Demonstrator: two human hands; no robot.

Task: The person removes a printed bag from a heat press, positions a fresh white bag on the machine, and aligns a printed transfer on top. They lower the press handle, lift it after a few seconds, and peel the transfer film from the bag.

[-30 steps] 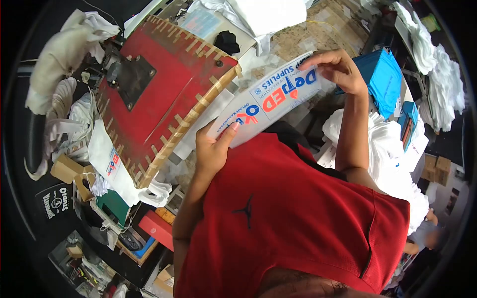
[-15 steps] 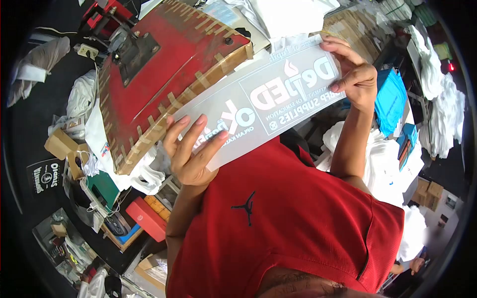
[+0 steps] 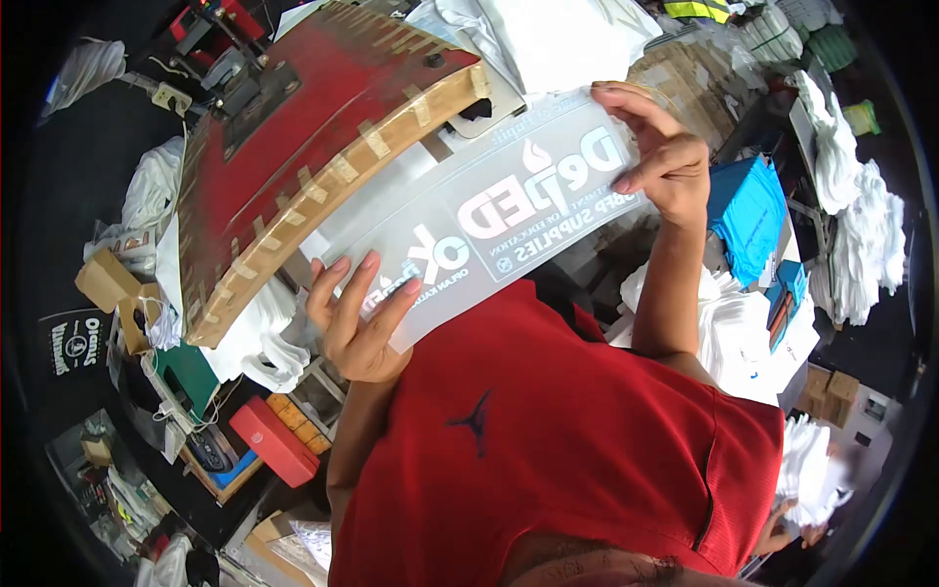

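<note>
The person holds a long printed sheet (image 3: 489,220) with both hands, in the air in front of the chest and just beside the red board (image 3: 313,127). The letters on the sheet are seen mirrored, so its back side faces the camera. The left hand (image 3: 357,318) is mostly open: the fingers lie flat against the lower end of the sheet and support it, and I cannot tell if the thumb presses from the other side. The right hand (image 3: 660,157) is closed on the upper end, pinching the edge between thumb and fingers.

I think the main risk is that the sheet bends or slips. It is thin and long, and the flat left hand gives only a weak hold, so the lower end may sag or fold. The sheet is also very near the taped wooden edge (image 3: 333,181) of the board and may catch there.

The board is red, worn, with many strips of tape along the rim. The room around it is crowded: white folded cloth (image 3: 558,34) behind the board, a blue stack (image 3: 748,210) on the right, white bags (image 3: 866,225) farther right, a red box (image 3: 274,440) and small cardboard boxes (image 3: 108,284) on the left.
</note>
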